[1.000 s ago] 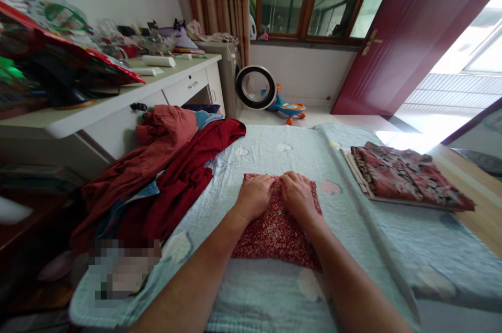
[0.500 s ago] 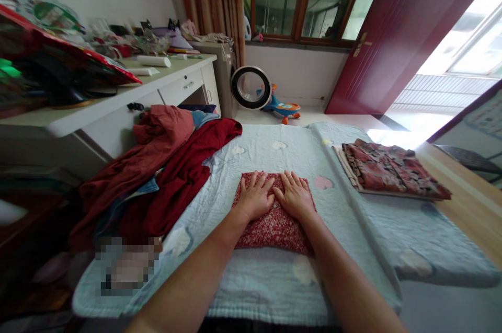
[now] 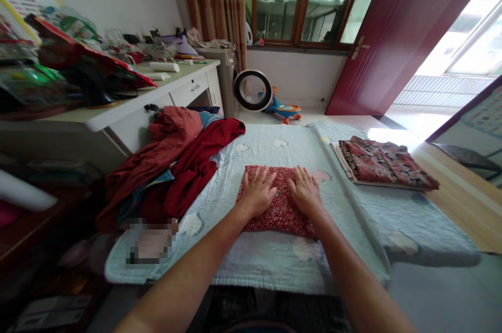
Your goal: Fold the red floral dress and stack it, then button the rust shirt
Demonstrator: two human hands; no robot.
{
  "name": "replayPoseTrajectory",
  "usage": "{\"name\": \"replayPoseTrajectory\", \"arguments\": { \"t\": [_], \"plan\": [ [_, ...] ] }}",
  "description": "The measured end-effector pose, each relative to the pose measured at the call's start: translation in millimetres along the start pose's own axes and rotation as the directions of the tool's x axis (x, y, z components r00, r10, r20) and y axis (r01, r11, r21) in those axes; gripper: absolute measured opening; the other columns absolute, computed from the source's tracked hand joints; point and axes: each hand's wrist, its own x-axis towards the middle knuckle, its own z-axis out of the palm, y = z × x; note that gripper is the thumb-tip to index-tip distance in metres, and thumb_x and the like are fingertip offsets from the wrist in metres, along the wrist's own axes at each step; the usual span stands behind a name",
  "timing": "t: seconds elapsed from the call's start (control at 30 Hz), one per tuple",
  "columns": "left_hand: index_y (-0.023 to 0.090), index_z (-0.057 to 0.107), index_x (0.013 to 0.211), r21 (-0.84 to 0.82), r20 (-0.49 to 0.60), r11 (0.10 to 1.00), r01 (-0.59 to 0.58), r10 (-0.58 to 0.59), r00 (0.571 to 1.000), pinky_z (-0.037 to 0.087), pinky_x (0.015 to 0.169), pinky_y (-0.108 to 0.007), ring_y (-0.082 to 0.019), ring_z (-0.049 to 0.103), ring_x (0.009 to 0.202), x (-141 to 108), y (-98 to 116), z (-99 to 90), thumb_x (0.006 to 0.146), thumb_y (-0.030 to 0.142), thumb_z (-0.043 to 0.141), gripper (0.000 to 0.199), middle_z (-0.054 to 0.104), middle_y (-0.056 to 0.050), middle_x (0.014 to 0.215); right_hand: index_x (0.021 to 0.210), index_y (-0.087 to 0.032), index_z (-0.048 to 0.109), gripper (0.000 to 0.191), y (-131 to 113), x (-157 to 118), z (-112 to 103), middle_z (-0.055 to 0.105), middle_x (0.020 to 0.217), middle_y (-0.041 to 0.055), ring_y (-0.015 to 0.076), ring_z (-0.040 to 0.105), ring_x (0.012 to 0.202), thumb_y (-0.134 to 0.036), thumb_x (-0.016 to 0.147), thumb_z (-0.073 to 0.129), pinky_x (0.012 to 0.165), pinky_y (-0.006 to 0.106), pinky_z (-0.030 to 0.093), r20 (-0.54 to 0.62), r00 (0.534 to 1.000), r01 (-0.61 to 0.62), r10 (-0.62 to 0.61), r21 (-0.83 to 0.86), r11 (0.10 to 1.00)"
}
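Note:
A folded red garment with a small pale pattern lies flat on the light blue quilted cover in front of me. My left hand rests palm down on its left part, fingers spread. On its right part my right hand lies flat as well, fingers stretched forward. A gap of patterned cloth shows between the two hands. The garment's exact kind cannot be made out while it is folded.
Rumpled red clothes are heaped at the left. A folded patterned garment stack lies at the right. A cluttered desk stands left, a washing machine with its round door open beyond, and a blue ride-on toy beside it.
My hands have moved apart over the folded garment, the right one shifting right toward its edge. The garment appears wider and flatter. The view has shifted slightly.

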Motion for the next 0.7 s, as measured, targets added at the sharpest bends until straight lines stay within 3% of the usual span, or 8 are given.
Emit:
{"name": "replayPoseTrajectory", "arguments": {
  "t": [0.07,0.13,0.3,0.7],
  "plan": [
    [0.028,0.039,0.147,0.006,-0.009,0.998,-0.06,0.06,0.998,0.006,0.118,-0.06,-0.029,0.018,0.149,-11.5,10.0,2.6,0.096,0.036,0.039,0.052,0.029,-0.006,0.16,0.149,-0.012,0.036,0.053,-14.6,-10.2,2.7,0.033,0.157,0.0108,0.0224,0.024,0.147,-0.032,0.1,0.029,0.118,0.041,0.017,-0.03,0.993,0.115,-0.114,0.023,0.993],
    [0.026,0.039,0.147,0.006,0.001,0.998,-0.064,0.064,0.998,0.008,0.119,-0.058,-0.028,0.02,0.148,-20.1,16.0,8.9,0.096,0.035,0.037,0.052,0.033,-0.007,0.158,0.147,-0.012,0.039,0.051,-25.4,-18.2,8.6,0.036,0.155,0.0107,0.0211,0.027,0.145,-0.027,0.099,0.029,0.117,0.038,0.019,-0.01,0.989,0.15,-0.15,0.04,0.988],
    [0.026,0.038,0.148,0.037,0.017,0.999,-0.013,0.012,1.0,0.015,0.118,-0.059,-0.028,0.022,0.147,-25.3,15.4,21.8,0.096,0.038,0.037,0.053,0.034,-0.004,0.158,0.145,-0.012,0.044,0.051,-28.6,-22.3,19.1,0.038,0.155,0.0099,0.0224,0.029,0.145,-0.027,0.098,0.033,0.118,0.038,0.02,0.044,0.992,0.12,-0.121,0.033,0.992],
    [0.03,0.035,0.15,0.13,-0.018,0.989,0.07,-0.068,0.998,0.019,0.116,-0.061,-0.032,0.021,0.147,-31.1,10.0,22.4,0.094,0.047,0.039,0.058,0.029,-0.002,0.16,0.148,-0.014,0.039,0.06,-6.3,-24.2,18.4,0.03,0.158,0.0074,0.0247,0.02,0.148,-0.048,0.099,0.032,0.119,0.042,0.016,0.062,0.998,-0.004,0.003,0.014,1.0]
  ]
}}
